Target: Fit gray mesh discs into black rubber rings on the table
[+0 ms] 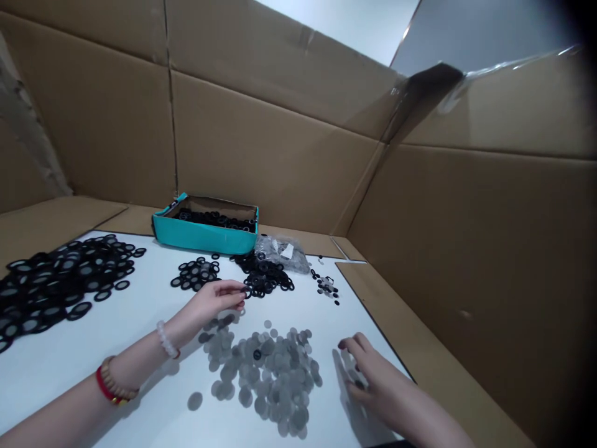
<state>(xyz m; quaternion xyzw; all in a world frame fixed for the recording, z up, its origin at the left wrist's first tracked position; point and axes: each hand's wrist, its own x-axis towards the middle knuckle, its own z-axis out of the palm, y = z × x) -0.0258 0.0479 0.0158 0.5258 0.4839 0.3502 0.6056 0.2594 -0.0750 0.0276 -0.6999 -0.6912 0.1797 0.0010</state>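
Bright, even, diffuse light, from overhead and slightly toward 1 o'clock by the fall of the shadows. Soft, pale shadows at 7 o'clock from the right hand (pixel 377 379) across the white tabletop (pixel 140 373). Sharp glare along the packing tape (pixel 513 71) at 2 o'clock on the cardboard wall (pixel 466 249). Heavy dark vignetting at the 1-to-4 o'clock edge, wide-angle bowing in the outer seams, and slight softness on the small black rings (pixel 265 280).

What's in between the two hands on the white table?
In the head view, a loose heap of gray mesh discs lies on the white table between the left hand and the right hand, with one small black ring among them.
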